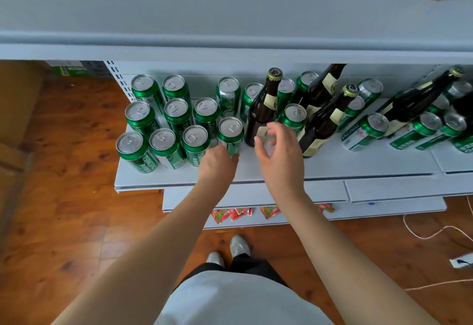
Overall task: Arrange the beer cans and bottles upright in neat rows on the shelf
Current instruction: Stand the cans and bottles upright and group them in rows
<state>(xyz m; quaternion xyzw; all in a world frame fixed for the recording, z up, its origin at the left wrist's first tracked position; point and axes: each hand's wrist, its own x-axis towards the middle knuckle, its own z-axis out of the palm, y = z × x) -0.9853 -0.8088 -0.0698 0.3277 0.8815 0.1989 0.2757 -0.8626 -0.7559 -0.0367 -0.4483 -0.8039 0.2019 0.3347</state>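
Several green beer cans stand upright in rows on the left of the grey shelf [332, 163]. My left hand [217, 162] grips the base of the front-row can [230, 130] at the right end of those rows. Just right of it stands a brown bottle [263, 104]. My right hand [279, 153] hovers beside that bottle's lower label, fingers loosely curled and holding nothing. More brown bottles [322, 120] lean among scattered cans [294, 115] further right.
At the far right, cans [363, 132] and a dark bottle [419, 94] lie tilted in a jumble. An upper shelf [230, 43] overhangs the row. Red packets [231, 214] sit on a lower shelf. Cardboard boxes [15, 109] stand at left; cables [435, 232] trail on the wooden floor.
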